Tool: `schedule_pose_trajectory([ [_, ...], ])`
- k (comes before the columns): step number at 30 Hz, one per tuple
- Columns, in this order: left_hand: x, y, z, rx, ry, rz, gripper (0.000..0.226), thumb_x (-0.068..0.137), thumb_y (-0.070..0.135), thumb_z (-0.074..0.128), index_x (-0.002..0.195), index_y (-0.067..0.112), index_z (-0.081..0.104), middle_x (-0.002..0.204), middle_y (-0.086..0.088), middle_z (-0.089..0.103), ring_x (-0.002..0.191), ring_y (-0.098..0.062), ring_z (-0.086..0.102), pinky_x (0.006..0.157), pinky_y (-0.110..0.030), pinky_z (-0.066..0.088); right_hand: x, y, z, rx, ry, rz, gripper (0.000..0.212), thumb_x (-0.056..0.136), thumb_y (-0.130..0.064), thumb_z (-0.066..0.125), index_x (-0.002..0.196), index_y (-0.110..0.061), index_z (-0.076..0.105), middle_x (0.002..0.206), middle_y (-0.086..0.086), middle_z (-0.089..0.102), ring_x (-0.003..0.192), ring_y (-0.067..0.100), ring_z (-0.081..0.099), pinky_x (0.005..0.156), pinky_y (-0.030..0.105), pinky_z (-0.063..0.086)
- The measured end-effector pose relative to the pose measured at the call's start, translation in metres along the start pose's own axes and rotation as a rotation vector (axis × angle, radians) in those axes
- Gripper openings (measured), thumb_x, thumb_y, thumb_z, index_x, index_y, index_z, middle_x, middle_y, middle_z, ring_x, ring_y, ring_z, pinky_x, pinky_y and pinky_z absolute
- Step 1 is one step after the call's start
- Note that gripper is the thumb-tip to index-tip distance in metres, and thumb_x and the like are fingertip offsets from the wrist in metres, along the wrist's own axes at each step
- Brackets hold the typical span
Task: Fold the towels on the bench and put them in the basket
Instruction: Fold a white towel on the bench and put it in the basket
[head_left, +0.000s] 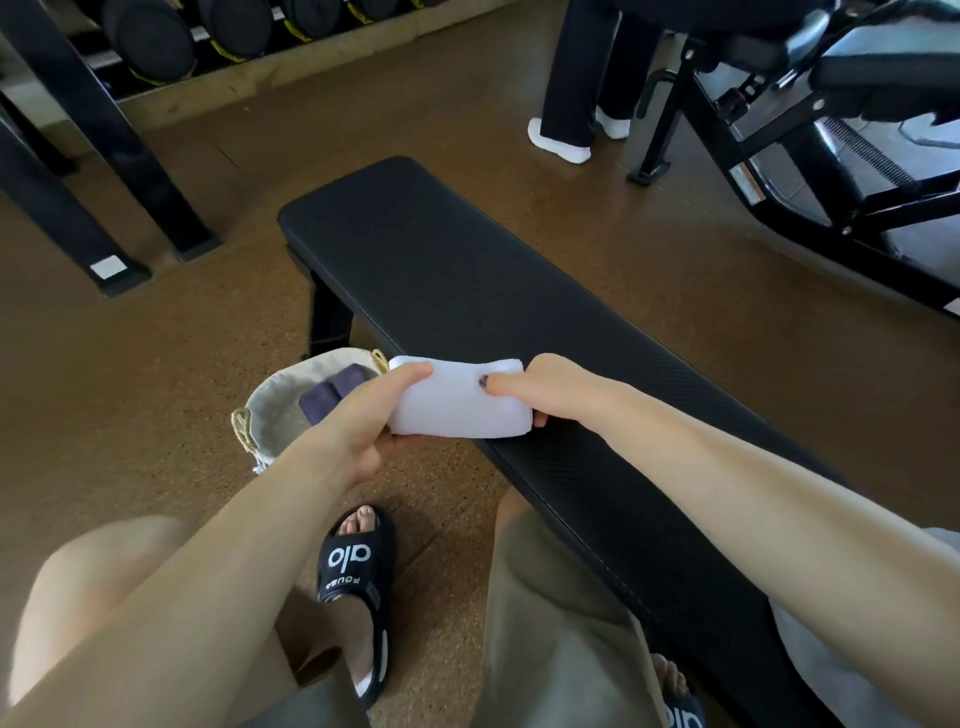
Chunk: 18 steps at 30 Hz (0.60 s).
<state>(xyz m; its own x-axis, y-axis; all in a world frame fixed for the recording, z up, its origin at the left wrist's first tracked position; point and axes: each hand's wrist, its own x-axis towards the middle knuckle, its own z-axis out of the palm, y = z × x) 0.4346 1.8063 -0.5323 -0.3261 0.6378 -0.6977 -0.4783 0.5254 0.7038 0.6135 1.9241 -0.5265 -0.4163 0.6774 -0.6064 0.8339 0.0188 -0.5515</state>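
Observation:
A folded white towel (457, 397) is held over the near left edge of the black bench (467, 270). My left hand (363, 426) grips its left end, thumb on top. My right hand (540, 389) pinches its right end, thumb on top and fingers underneath. On the floor just left of the bench stands a beige cloth basket (275, 410) with a folded dark purple towel (332, 397) inside. My left hand partly hides the basket.
A dumbbell rack (156, 31) with black legs stands at the back left. A black exercise machine (831, 130) is at the back right, with another person's legs (576, 78) beside it. My feet in black slides (353, 571) rest on the brown floor.

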Motion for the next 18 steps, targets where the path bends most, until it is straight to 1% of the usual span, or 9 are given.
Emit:
schedule_pose_trajectory([
  [3, -0.006, 0.012, -0.019, 0.294, 0.004, 0.130, 0.046, 0.090, 0.039, 0.073, 0.128, 0.021, 0.056, 0.125, -0.008, 0.064, 0.110, -0.022, 0.066, 0.085, -0.038, 0.060, -0.009, -0.010, 0.000, -0.022, -0.042, -0.096, 0.032, 0.089, -0.047, 0.070, 0.096, -0.017, 0.060, 0.090, -0.002, 0.068, 0.080, 0.014, 0.065, 0.068, 0.027, 0.045],
  [4, -0.008, 0.020, -0.027, 0.416, -0.010, 0.166, 0.041, 0.091, 0.041, 0.071, 0.124, 0.021, 0.058, 0.122, -0.007, 0.065, 0.108, -0.022, 0.067, 0.083, -0.038, 0.059, -0.010, -0.015, 0.000, 0.004, -0.026, -0.158, 0.033, 0.087, -0.041, 0.076, 0.101, -0.018, 0.058, 0.096, -0.003, 0.065, 0.087, 0.013, 0.064, 0.073, 0.026, 0.048],
  [6, -0.015, 0.041, -0.043, 0.574, -0.061, 0.211, 0.035, 0.092, 0.040, 0.070, 0.117, 0.018, 0.062, 0.114, -0.008, 0.068, 0.101, -0.024, 0.070, 0.076, -0.038, 0.060, -0.009, -0.031, 0.005, 0.071, -0.020, -0.288, 0.065, 0.080, -0.030, 0.085, 0.133, -0.019, 0.050, 0.122, -0.002, 0.059, 0.115, 0.016, 0.058, 0.098, 0.034, 0.050],
  [8, -0.022, 0.064, -0.059, 0.691, -0.151, 0.234, 0.032, 0.092, 0.038, 0.071, 0.115, 0.017, 0.065, 0.107, -0.006, 0.072, 0.094, -0.020, 0.073, 0.072, -0.033, 0.059, -0.007, -0.051, 0.015, 0.213, -0.163, -0.373, 0.083, 0.077, -0.024, 0.084, 0.149, -0.020, 0.042, 0.137, -0.002, 0.056, 0.126, 0.015, 0.053, 0.114, 0.039, 0.040],
  [9, -0.025, 0.076, -0.067, 0.761, -0.195, 0.236, 0.032, 0.092, 0.039, 0.071, 0.115, 0.017, 0.066, 0.106, -0.004, 0.073, 0.093, -0.018, 0.073, 0.073, -0.031, 0.057, -0.004, -0.060, 0.022, 0.290, -0.280, -0.384, 0.079, 0.078, -0.024, 0.081, 0.149, -0.020, 0.045, 0.135, -0.002, 0.058, 0.125, 0.014, 0.054, 0.115, 0.039, 0.039],
  [11, -0.027, 0.096, -0.085, 0.894, -0.260, 0.232, 0.032, 0.090, 0.044, 0.072, 0.113, 0.023, 0.069, 0.111, -0.003, 0.073, 0.101, -0.019, 0.071, 0.085, -0.036, 0.056, 0.006, -0.074, 0.038, 0.389, -0.517, -0.389, 0.052, 0.089, -0.020, 0.070, 0.139, -0.021, 0.056, 0.130, 0.000, 0.063, 0.122, 0.017, 0.059, 0.109, 0.036, 0.045],
  [13, -0.023, 0.110, -0.106, 0.989, -0.285, 0.223, 0.026, 0.088, 0.049, 0.072, 0.107, 0.031, 0.072, 0.112, 0.000, 0.072, 0.106, -0.021, 0.070, 0.095, -0.042, 0.054, 0.020, -0.084, 0.061, 0.507, -0.660, -0.351, 0.040, 0.096, -0.014, 0.063, 0.135, -0.020, 0.058, 0.128, 0.003, 0.065, 0.121, 0.021, 0.062, 0.101, 0.034, 0.052],
  [15, -0.012, 0.117, -0.127, 1.008, -0.283, 0.190, 0.024, 0.088, 0.051, 0.073, 0.105, 0.033, 0.073, 0.112, 0.003, 0.072, 0.109, -0.020, 0.068, 0.099, -0.043, 0.053, 0.034, -0.093, 0.088, 0.617, -0.692, -0.278, 0.043, 0.096, -0.012, 0.063, 0.138, -0.019, 0.056, 0.122, 0.003, 0.067, 0.118, 0.022, 0.063, 0.100, 0.036, 0.055],
  [18, 0.024, 0.116, -0.157, 0.997, -0.203, 0.183, 0.034, 0.085, 0.056, 0.074, 0.109, 0.031, 0.072, 0.116, 0.003, 0.070, 0.111, -0.020, 0.066, 0.101, -0.046, 0.052, 0.062, -0.106, 0.130, 0.693, -0.632, -0.217, 0.040, 0.096, -0.016, 0.067, 0.134, -0.022, 0.057, 0.118, 0.002, 0.067, 0.118, 0.023, 0.063, 0.105, 0.040, 0.053],
])
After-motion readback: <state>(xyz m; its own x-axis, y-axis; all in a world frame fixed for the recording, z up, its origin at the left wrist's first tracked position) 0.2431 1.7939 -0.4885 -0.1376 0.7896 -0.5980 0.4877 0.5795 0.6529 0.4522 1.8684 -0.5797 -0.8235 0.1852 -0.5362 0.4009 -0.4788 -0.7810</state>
